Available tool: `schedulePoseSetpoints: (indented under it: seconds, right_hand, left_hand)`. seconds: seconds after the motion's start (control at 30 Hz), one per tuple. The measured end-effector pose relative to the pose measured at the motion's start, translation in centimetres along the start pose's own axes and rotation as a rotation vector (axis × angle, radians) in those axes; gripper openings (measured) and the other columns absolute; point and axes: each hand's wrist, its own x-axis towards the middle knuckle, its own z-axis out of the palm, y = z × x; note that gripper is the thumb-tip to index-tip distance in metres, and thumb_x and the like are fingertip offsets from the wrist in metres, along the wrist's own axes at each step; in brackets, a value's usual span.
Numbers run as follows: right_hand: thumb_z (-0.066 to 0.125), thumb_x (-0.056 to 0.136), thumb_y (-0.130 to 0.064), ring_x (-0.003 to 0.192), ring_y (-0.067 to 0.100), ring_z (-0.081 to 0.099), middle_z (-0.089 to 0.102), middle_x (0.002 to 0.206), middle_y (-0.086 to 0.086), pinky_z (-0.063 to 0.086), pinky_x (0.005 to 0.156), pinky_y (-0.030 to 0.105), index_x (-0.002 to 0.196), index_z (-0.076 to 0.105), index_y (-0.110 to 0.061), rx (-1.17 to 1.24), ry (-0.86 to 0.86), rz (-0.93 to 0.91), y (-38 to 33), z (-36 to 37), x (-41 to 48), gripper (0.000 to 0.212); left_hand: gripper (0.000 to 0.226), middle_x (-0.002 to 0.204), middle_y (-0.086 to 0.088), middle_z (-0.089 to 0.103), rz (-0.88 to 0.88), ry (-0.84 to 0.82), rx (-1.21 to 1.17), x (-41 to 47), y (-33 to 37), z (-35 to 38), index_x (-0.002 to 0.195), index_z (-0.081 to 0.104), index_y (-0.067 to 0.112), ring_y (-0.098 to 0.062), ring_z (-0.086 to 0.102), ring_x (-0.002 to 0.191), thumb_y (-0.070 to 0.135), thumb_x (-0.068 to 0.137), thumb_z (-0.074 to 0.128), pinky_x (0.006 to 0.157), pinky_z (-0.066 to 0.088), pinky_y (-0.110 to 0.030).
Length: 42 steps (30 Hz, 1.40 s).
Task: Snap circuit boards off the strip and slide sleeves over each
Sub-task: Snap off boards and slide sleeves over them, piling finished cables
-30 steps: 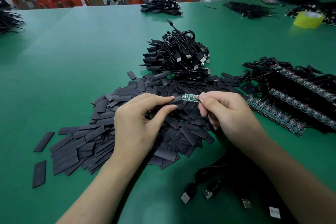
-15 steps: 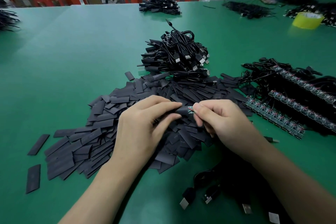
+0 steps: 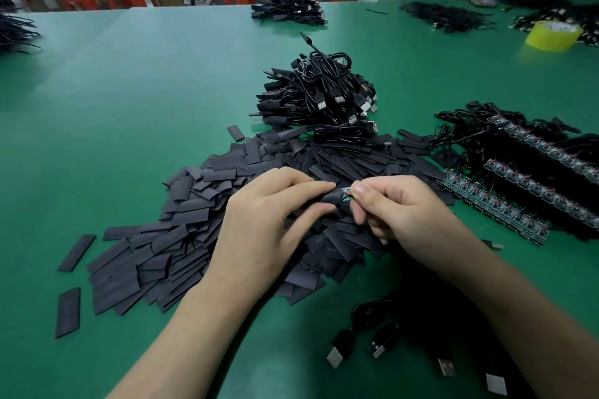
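My left hand [image 3: 269, 217] pinches a black sleeve [image 3: 330, 199] between thumb and fingers above a wide pile of flat black sleeves [image 3: 181, 223]. My right hand [image 3: 398, 214] pinches the end of a small green circuit board [image 3: 346, 193]. Most of the board sits inside the sleeve; only a short tip with red marks shows between my fingertips. Strips of joined circuit boards [image 3: 492, 201] with black cables lie to the right on the green table [image 3: 129, 100].
A heap of finished black USB cables [image 3: 327, 97] sits behind the sleeve pile. Loose USB plugs and cable [image 3: 389, 343] lie near my right forearm. A yellow tape roll [image 3: 552, 34] and more cable bundles are at the far right. Other people work at the far edge.
The sleeve has slid further over the board: a second ago most of the green board showed, now only its tip does. Both hands have closed toward each other.
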Motion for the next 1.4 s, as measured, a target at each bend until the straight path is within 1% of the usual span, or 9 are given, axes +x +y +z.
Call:
schedulePoseSetpoints:
  seconds: [0.17,0.5,0.73,0.8,0.87,0.97,1.07,1.27,1.4]
  right_hand:
    - [0.047,0.100,-0.042,0.048,0.011,0.028,0.032,0.051,-0.011,0.032,0.050,0.024,0.065,0.060,-0.021,0.073,-0.017,-0.009,-0.3,0.0,0.0,0.043]
    - [0.047,0.099,-0.038,0.048,0.014,0.030,0.033,0.052,-0.007,0.034,0.052,0.021,0.064,0.058,-0.020,0.119,-0.086,-0.023,-0.7,-0.7,0.0,0.042]
    - [0.047,0.099,-0.042,0.053,0.017,0.032,0.034,0.055,-0.003,0.030,0.057,0.035,0.069,0.062,-0.018,0.071,-0.098,-0.034,-0.8,-0.3,-0.4,0.041]
    - [0.047,0.100,-0.041,0.053,0.017,0.035,0.035,0.054,0.000,0.031,0.056,0.037,0.074,0.065,-0.018,0.028,-0.061,-0.057,-0.8,-0.2,-0.6,0.039]
    - [0.052,0.101,-0.037,0.053,0.019,0.043,0.047,0.059,0.007,0.037,0.057,0.038,0.083,0.067,-0.025,-0.128,0.036,-0.134,-1.0,-0.1,-0.7,0.027]
    - [0.065,0.099,-0.022,0.062,0.022,0.057,0.062,0.069,0.004,0.045,0.058,0.030,0.094,0.067,-0.027,-0.143,0.194,-0.226,-1.2,-0.2,-0.9,0.007]
    - [0.070,0.094,-0.011,0.064,0.024,0.056,0.063,0.071,0.005,0.045,0.058,0.031,0.091,0.066,-0.024,-0.099,0.218,-0.256,-1.1,-0.2,-0.9,0.014]
    - [0.073,0.092,-0.014,0.063,0.005,0.051,0.060,0.070,-0.008,0.043,0.060,0.020,0.086,0.068,-0.023,-0.077,0.195,-0.213,-0.7,-0.2,-0.8,0.012]
    - [0.074,0.092,-0.012,0.066,0.008,0.055,0.062,0.072,0.000,0.047,0.063,0.020,0.084,0.068,-0.022,-0.057,0.199,-0.201,-0.6,-0.2,-0.7,0.013]
  left_hand:
    - [0.020,0.098,0.001,0.071,0.042,0.039,0.002,0.0,0.0,-0.1,0.109,0.079,0.011,-0.016,0.066,0.088,0.022,0.092,0.077,0.080,0.052,-0.029]
    - [0.020,0.098,0.004,0.071,-0.051,-0.004,-0.171,0.1,0.4,-0.5,0.108,0.079,0.010,-0.006,0.065,0.091,0.018,0.090,0.077,0.083,0.046,-0.015]
    - [0.021,0.096,0.004,0.070,-0.012,-0.010,-0.130,0.0,0.7,-0.3,0.109,0.079,0.011,-0.006,0.064,0.088,0.021,0.091,0.075,0.082,0.045,-0.012]
    - [0.021,0.096,0.004,0.070,-0.014,-0.003,-0.117,0.0,0.6,-0.2,0.109,0.079,0.011,-0.007,0.064,0.088,0.023,0.092,0.075,0.082,0.045,-0.013]
    - [0.020,0.096,0.004,0.071,-0.024,0.010,-0.107,0.0,0.5,-0.3,0.109,0.079,0.012,-0.007,0.065,0.087,0.023,0.092,0.075,0.081,0.047,-0.015]
    - [0.019,0.095,0.005,0.071,-0.043,0.027,-0.090,0.1,0.5,-0.4,0.108,0.079,0.013,-0.003,0.064,0.088,0.021,0.091,0.076,0.082,0.046,-0.014]
    - [0.018,0.096,0.006,0.070,-0.053,0.030,-0.098,0.1,0.5,-0.4,0.108,0.079,0.013,-0.001,0.063,0.090,0.019,0.092,0.077,0.083,0.044,-0.013]
    - [0.018,0.098,0.006,0.070,-0.061,0.006,-0.132,0.0,0.5,-0.4,0.107,0.078,0.012,-0.005,0.065,0.091,0.020,0.092,0.076,0.083,0.047,-0.016]
    - [0.019,0.098,0.005,0.069,-0.048,0.006,-0.117,0.0,0.5,-0.3,0.107,0.078,0.012,-0.005,0.065,0.091,0.021,0.091,0.076,0.084,0.047,-0.016]
